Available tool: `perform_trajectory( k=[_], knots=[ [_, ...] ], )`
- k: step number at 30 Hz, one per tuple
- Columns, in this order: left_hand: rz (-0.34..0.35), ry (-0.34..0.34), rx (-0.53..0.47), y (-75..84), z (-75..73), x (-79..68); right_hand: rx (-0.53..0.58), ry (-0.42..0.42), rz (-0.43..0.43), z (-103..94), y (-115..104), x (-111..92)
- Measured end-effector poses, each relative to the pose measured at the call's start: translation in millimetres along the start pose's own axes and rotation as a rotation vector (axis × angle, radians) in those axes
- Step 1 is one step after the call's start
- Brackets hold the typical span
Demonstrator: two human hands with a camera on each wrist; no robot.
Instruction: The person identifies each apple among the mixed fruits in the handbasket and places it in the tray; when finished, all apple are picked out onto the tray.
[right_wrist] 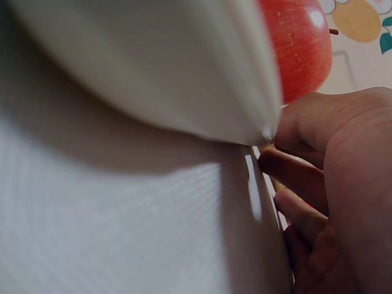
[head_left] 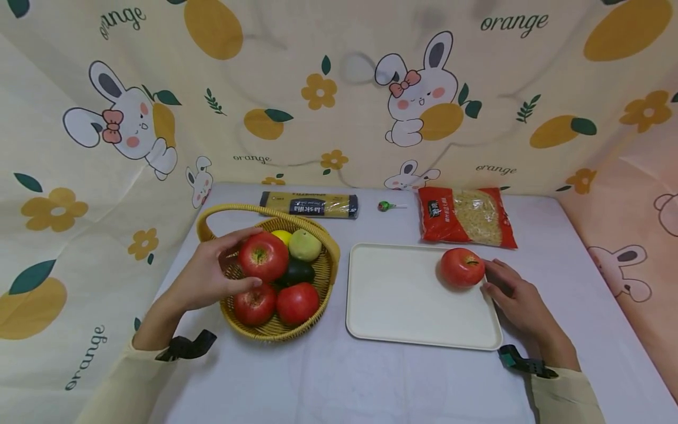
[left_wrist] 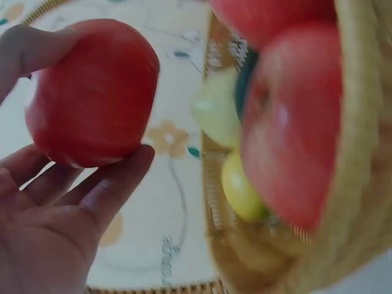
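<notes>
My left hand (head_left: 209, 277) grips a red apple (head_left: 263, 257) over the wicker basket (head_left: 275, 337), thumb on one side and fingers on the other. In the left wrist view that apple (left_wrist: 95, 92) stands apart from the fruit below. The basket holds two more red apples (head_left: 298, 304), a dark green fruit (head_left: 298, 272), a pale green fruit (head_left: 305, 245) and a yellow fruit (head_left: 282, 237). On the right, my right hand (head_left: 521, 303) pinches the rim of a white tray (head_left: 402, 294). Another red apple (head_left: 462, 268) lies on the tray near that hand.
Behind the basket lies a pack of spaghetti (head_left: 309, 204). A small lollipop (head_left: 384, 206) sits to its right, then a red bag of pasta (head_left: 467, 217) behind the tray. The basket's arched handle (head_left: 275, 211) rises at its back. Printed cloth (head_left: 349, 88) hangs around the table.
</notes>
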State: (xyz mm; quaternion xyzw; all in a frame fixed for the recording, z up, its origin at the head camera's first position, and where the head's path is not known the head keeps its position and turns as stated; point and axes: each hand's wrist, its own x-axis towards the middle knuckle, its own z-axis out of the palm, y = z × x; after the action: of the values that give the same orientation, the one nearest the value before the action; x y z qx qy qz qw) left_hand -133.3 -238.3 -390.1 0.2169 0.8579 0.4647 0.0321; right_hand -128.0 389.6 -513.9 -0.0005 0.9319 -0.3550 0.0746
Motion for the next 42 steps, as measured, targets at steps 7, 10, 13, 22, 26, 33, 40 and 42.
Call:
perform_trajectory(
  k=[7, 10, 13, 22, 26, 33, 40, 42],
  knots=[
    [0.106, -0.065, -0.208, 26.1, 16.8, -9.9, 0.002, 0.002, 0.000, 0.4, 0, 0],
    [0.155, -0.104, -0.248, 35.6, 26.1, -12.2, 0.002, 0.005, -0.005, 0.5, 1, 0],
    [0.187, -0.154, -0.275, 44.3, 36.7, -11.4, 0.003, 0.006, -0.008, 0.3, 1, -1],
    [0.240, -0.251, -0.262, 60.6, 77.5, 5.9, 0.009, 0.001, -0.012, -0.9, 3, -1],
    [0.251, -0.289, -0.298, 67.3, 99.4, 15.4, 0.013, -0.006, -0.007, -1.5, 2, 0],
    [0.215, -0.322, -0.337, 76.9, 145.1, 28.8, 0.017, -0.015, -0.006, -2.3, 1, 0],
    [0.163, -0.307, -0.370, 86.6, 186.6, 44.3, 0.005, 0.002, -0.035, -2.6, 2, -1],
    [0.146, -0.309, -0.366, 88.1, 197.8, 50.2, 0.002, 0.000, -0.035, -2.8, 1, -1]
  ],
)
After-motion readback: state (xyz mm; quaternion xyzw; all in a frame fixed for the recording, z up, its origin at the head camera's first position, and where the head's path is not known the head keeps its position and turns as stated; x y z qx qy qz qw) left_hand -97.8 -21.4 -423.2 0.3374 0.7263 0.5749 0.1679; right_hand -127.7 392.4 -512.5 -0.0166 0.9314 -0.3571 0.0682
